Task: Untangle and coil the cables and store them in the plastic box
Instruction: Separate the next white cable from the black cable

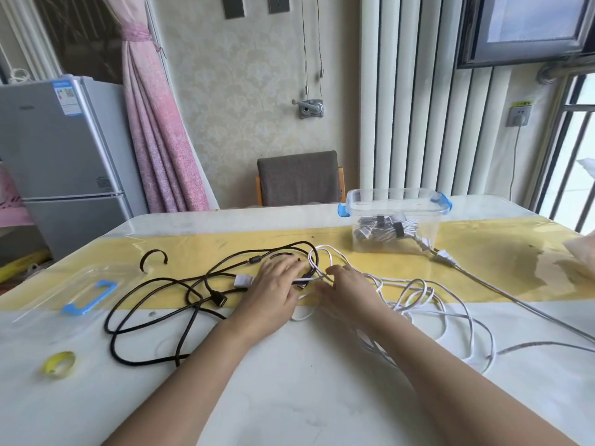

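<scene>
A black cable [148,320] sprawls in loose loops over the table's left half. It tangles with a thin white cable [418,294] that spreads to the right. My left hand [273,291] lies flat on the knot where the two cross, fingers straight. My right hand [347,288] sits just to the right, its fingers curled at the white loops; whether they pinch a strand is hidden. The clear plastic box [396,220] with blue clips stands behind, and a tied cable bundle [386,231] lies inside it.
The box lid [80,300] with a blue handle lies at the left, a yellow tape roll [59,365] near the front left. A black strap [154,259] curls behind the cables. A grey cord [515,297] runs off to the right. A chair [299,178] stands behind the table.
</scene>
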